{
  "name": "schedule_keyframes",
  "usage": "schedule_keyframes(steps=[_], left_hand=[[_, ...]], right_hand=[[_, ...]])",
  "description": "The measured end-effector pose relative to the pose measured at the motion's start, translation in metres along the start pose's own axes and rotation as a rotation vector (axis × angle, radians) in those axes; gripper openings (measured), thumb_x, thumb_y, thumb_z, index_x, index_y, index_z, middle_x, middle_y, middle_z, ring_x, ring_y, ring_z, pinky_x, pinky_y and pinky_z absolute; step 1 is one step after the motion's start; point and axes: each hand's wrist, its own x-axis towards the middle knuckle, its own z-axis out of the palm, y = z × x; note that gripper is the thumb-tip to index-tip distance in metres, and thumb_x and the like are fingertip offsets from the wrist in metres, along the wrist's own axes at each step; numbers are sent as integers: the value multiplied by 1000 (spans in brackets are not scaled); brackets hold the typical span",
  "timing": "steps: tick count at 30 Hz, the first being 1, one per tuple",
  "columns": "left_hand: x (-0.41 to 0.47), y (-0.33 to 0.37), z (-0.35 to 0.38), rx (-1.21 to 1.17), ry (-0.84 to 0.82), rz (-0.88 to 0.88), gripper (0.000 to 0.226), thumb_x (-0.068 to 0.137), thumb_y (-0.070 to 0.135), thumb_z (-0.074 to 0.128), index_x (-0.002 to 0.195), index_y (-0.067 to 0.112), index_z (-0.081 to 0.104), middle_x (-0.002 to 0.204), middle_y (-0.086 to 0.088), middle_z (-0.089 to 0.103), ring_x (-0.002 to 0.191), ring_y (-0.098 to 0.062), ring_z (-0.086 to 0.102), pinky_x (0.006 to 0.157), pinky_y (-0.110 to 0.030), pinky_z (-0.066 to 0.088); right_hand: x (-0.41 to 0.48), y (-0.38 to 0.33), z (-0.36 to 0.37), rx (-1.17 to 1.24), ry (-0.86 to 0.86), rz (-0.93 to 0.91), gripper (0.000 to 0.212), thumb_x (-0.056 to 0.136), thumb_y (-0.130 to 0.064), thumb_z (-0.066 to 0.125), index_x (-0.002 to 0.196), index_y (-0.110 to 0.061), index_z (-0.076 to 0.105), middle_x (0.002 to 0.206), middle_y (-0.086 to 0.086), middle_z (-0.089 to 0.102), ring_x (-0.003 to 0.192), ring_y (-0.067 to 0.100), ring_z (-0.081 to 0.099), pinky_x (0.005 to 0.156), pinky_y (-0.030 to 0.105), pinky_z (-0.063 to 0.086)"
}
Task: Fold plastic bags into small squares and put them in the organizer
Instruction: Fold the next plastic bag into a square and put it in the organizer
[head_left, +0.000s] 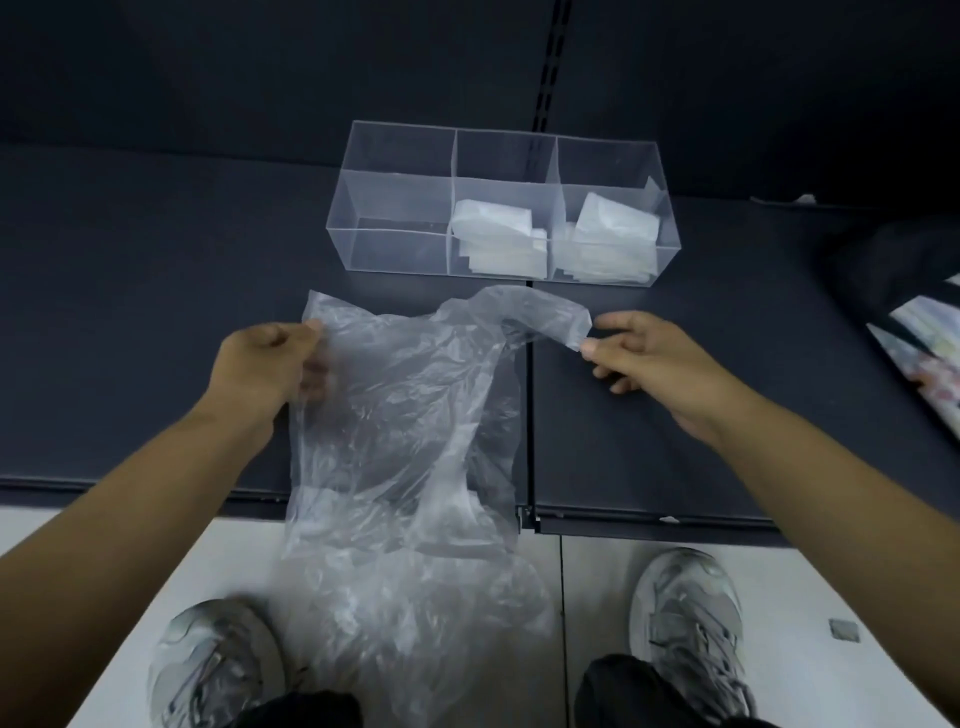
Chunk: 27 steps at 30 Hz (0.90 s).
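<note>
Both hands had one clear plastic bag (410, 415) stretched btwn them over the desk (130, 312) front edge. L hand (265, 358) gripped its top-left corner, fingers (311, 332) curled; R hand (654, 358) pinched a handle w/ thumb & forefinger. Organizer (395, 208) sat just behind, folded bags (493, 228) in mid & right compartments.

— What's being held?
— A clear bag (405, 426): left hand (265, 364) gripping its top corner, right hand (644, 358) pinching a handle, over the desk (130, 312) edge.
— And the organizer (395, 249)?
— Folded bags (496, 234) in the middle and right compartments.
</note>
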Motion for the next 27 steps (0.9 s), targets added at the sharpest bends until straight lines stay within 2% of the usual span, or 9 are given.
schedule_keyframes(steps=[5,10,14,16,18,19,22,24,27], left_hand=[[5,0,2,-47,24,-36,21,90,27,67,74,13,66,63,-2,64,36,-5,56,37,-17,45],[7,-3,1,-66,95,-36,27,91,26,64,66,17,61,56,0,63,43,-11,56,40,-19,44],[7,3,10,-198,27,-93,21,93,21,62,73,14,59,53,2,66,38,-9,60,36,-17,44],[7,6,14,-247,3,-146,19,94,23,61,77,15,59,64,-2,69,44,-12,64,43,-20,51],[9,8,14,-231,-25,-160,19,94,30,59,83,15,62,79,-4,72,62,-17,69,64,-27,58],[9,9,13,-238,-61,-158,22,94,34,59,89,14,64,87,-4,73,73,-20,72,72,-30,58],[1,7,0,-312,-194,-165,41,92,47,57,109,10,61,96,-3,74,89,-18,72,74,-30,58],[-10,0,-14,-329,-224,-187,40,92,48,55,107,11,57,93,-2,74,89,-16,72,69,-26,58],[-34,-15,-35,-336,-222,-260,37,90,44,58,105,11,54,89,-5,75,87,-17,72,61,-24,58]], right_hand=[[19,-9,19,-50,167,-35,14,89,-27,66,81,-16,68,72,-4,64,58,3,52,47,8,38],[25,-2,0,117,289,34,20,97,-19,53,79,-14,61,73,1,62,65,7,58,53,15,46],[27,6,-13,253,406,27,17,94,-13,57,78,-13,62,55,-5,64,45,2,55,45,15,45],[31,7,-19,252,519,1,14,93,-8,57,80,-12,63,56,-4,63,42,1,51,44,16,44],[33,5,-26,267,597,-49,6,92,-10,58,94,-6,62,68,2,63,51,4,54,52,18,45],[31,3,-27,258,612,-78,13,93,-14,59,102,-5,60,75,4,63,56,4,55,56,18,46],[0,-1,-12,128,450,-194,17,94,-26,59,101,-11,59,81,-3,61,65,2,57,61,17,46],[-36,-1,9,17,171,-304,21,88,-32,63,100,-16,63,86,-9,61,74,0,57,68,14,46],[-84,5,40,-197,-200,-376,43,70,-50,72,109,-36,60,102,-16,52,95,4,55,80,10,41]])
